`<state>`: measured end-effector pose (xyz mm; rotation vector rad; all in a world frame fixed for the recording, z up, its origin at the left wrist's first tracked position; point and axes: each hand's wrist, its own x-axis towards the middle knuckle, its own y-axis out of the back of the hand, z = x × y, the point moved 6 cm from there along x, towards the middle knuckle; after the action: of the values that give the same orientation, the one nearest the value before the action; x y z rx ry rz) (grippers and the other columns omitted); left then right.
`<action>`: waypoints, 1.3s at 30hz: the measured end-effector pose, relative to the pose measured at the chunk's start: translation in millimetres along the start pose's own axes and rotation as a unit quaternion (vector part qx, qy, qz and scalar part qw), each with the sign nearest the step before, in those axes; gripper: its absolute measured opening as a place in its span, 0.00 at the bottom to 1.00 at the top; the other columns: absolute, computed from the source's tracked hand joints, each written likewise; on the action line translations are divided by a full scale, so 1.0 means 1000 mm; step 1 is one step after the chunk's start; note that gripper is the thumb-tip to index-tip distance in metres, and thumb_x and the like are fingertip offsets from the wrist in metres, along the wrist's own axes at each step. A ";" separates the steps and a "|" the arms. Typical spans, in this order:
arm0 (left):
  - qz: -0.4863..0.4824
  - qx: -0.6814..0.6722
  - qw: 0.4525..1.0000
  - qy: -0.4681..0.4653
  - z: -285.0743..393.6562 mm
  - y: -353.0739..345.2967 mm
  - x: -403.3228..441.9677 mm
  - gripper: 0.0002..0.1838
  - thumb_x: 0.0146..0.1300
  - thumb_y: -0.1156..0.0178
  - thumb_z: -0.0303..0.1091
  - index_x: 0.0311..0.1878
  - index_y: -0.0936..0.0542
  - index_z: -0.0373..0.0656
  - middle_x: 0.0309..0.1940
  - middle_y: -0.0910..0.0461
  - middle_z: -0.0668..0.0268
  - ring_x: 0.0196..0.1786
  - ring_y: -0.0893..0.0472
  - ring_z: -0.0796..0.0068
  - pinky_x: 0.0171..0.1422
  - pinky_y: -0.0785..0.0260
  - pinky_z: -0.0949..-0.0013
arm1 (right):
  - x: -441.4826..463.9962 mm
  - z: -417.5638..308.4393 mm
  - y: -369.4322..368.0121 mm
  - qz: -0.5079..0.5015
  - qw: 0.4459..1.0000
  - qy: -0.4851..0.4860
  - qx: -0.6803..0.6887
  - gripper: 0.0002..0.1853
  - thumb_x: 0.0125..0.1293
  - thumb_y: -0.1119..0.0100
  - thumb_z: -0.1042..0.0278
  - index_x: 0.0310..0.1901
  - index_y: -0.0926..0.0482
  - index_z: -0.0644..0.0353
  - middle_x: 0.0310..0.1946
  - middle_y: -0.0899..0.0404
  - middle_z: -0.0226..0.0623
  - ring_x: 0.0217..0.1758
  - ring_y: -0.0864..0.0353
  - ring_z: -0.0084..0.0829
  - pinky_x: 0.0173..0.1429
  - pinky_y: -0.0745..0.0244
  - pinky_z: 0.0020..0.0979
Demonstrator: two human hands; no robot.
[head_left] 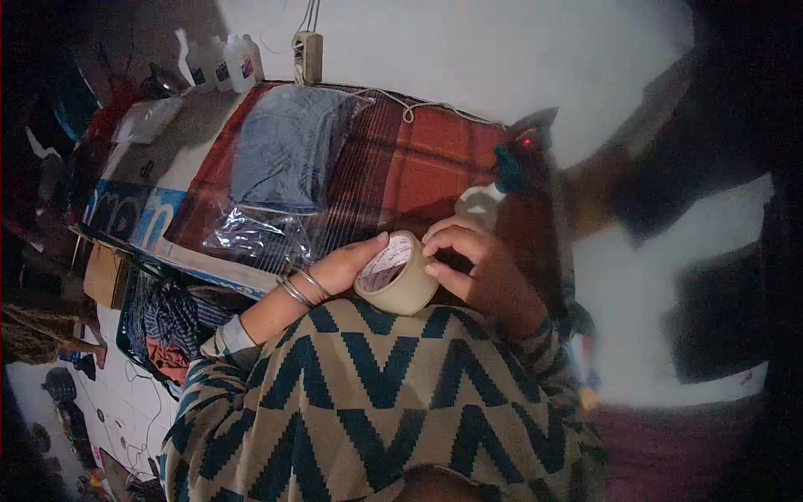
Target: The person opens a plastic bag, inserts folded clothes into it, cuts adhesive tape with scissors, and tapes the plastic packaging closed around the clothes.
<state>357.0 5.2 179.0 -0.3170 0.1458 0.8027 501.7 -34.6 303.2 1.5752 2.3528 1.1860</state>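
Observation:
A wide roll of clear packing tape (410, 289) is tilted above my lap, its printed cardboard core facing up and left. My left hand (347, 266), with bangles on the wrist, is closed on the roll's left side, thumb over the rim. On the opposite side, my right hand (477, 263) is curled, thumb and forefinger tips against the tape's outer surface. Whether a loose tape end lies between them is too small to tell. Beyond my hands, a folded blue-grey garment in a clear plastic bag (284, 155) lies on the red striped cloth (435, 159).
Several white bottles (241, 65) and a power socket block (309, 58) with cables stand along the back wall. Behind my right hand sits a pale round object (479, 203). Lower left, a crate (138, 309) holds dark and reddish clothes beside a cardboard box (102, 274).

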 end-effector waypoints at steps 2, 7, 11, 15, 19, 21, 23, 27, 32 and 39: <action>0.000 0.012 1.000 -0.014 0.000 0.001 0.001 0.30 0.72 0.62 0.56 0.56 0.26 0.39 0.49 0.22 0.66 0.49 0.25 0.79 0.57 0.33 0.73 | 0.000 0.002 -0.001 0.002 1.000 0.019 -0.006 0.05 0.56 0.43 0.78 0.35 0.25 0.65 0.41 0.23 0.41 0.46 0.23 0.35 0.53 0.30 0.34; -0.002 0.018 1.000 -0.004 0.003 -0.002 0.001 0.29 0.72 0.63 0.55 0.57 0.26 0.38 0.49 0.23 0.65 0.50 0.25 0.78 0.58 0.34 0.72 | 0.000 0.004 -0.003 0.031 0.999 0.019 0.012 0.05 0.60 0.43 0.75 0.36 0.27 0.64 0.43 0.26 0.43 0.48 0.25 0.37 0.55 0.32 0.33; -0.012 0.015 0.999 -0.040 0.001 -0.005 0.005 0.28 0.73 0.63 0.53 0.59 0.28 0.38 0.51 0.23 0.65 0.50 0.25 0.78 0.58 0.34 0.72 | -0.004 0.029 -0.019 -0.018 0.986 -0.012 0.165 0.03 0.63 0.48 0.75 0.37 0.30 0.63 0.50 0.31 0.40 0.54 0.32 0.30 0.61 0.40 0.30; -0.008 0.057 0.995 -0.085 -0.004 -0.008 0.017 0.25 0.74 0.64 0.47 0.63 0.32 0.39 0.56 0.28 0.63 0.57 0.29 0.77 0.63 0.38 0.71 | -0.003 0.048 -0.028 0.045 0.898 -0.111 0.424 0.02 0.65 0.49 0.75 0.38 0.30 0.63 0.48 0.30 0.40 0.50 0.31 0.29 0.57 0.37 0.30; 0.163 0.145 0.933 -0.287 0.021 0.008 0.009 0.18 0.72 0.57 0.34 0.62 0.32 0.38 0.58 0.30 0.58 0.61 0.31 0.73 0.66 0.41 0.69 | 0.003 0.038 -0.014 0.098 0.987 -0.006 0.126 0.03 0.63 0.48 0.77 0.38 0.31 0.64 0.45 0.29 0.43 0.47 0.28 0.35 0.56 0.34 0.32; 0.202 0.165 0.912 -0.316 0.058 0.000 -0.010 0.16 0.65 0.46 0.29 0.55 0.27 0.37 0.51 0.25 0.57 0.55 0.26 0.69 0.62 0.37 0.68 | 0.003 0.038 -0.013 0.097 0.993 -0.006 0.071 0.04 0.62 0.47 0.78 0.38 0.30 0.65 0.44 0.29 0.44 0.47 0.27 0.38 0.55 0.33 0.33; 0.089 0.309 0.876 -0.360 0.074 -0.025 -0.017 0.15 0.60 0.42 0.26 0.51 0.25 0.37 0.48 0.25 0.61 0.52 0.26 0.75 0.57 0.34 0.72 | 0.002 0.036 -0.015 0.092 0.996 -0.007 0.016 0.05 0.61 0.47 0.78 0.38 0.30 0.65 0.43 0.29 0.46 0.47 0.26 0.41 0.54 0.32 0.35; 0.091 0.287 0.910 -0.283 0.070 -0.030 -0.015 0.10 0.55 0.37 0.25 0.41 0.21 0.36 0.41 0.21 0.62 0.45 0.22 0.74 0.50 0.31 0.73 | -0.004 0.046 -0.025 0.077 0.997 -0.018 0.011 0.06 0.60 0.45 0.77 0.39 0.28 0.65 0.43 0.28 0.46 0.49 0.26 0.44 0.54 0.31 0.35; 0.099 0.290 0.928 -0.213 0.052 -0.026 -0.009 0.06 0.54 0.36 0.24 0.36 0.20 0.36 0.35 0.19 0.63 0.40 0.20 0.74 0.46 0.29 0.71 | -0.017 0.065 -0.034 0.039 0.993 -0.072 0.083 0.09 0.61 0.43 0.75 0.42 0.28 0.63 0.44 0.27 0.43 0.50 0.25 0.37 0.54 0.31 0.33; 0.150 0.386 0.820 -0.395 0.066 -0.039 -0.023 0.05 0.54 0.39 0.24 0.34 0.23 0.37 0.35 0.20 0.55 0.43 0.20 0.57 0.47 0.28 0.65 | -0.030 0.087 -0.041 -0.008 0.958 -0.168 0.231 0.13 0.63 0.41 0.71 0.48 0.29 0.61 0.43 0.28 0.31 0.49 0.29 0.22 0.53 0.31 0.27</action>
<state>370.6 -13.7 256.0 0.8414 -0.2754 1.0578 524.0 -17.4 206.5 1.7025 2.5053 0.3262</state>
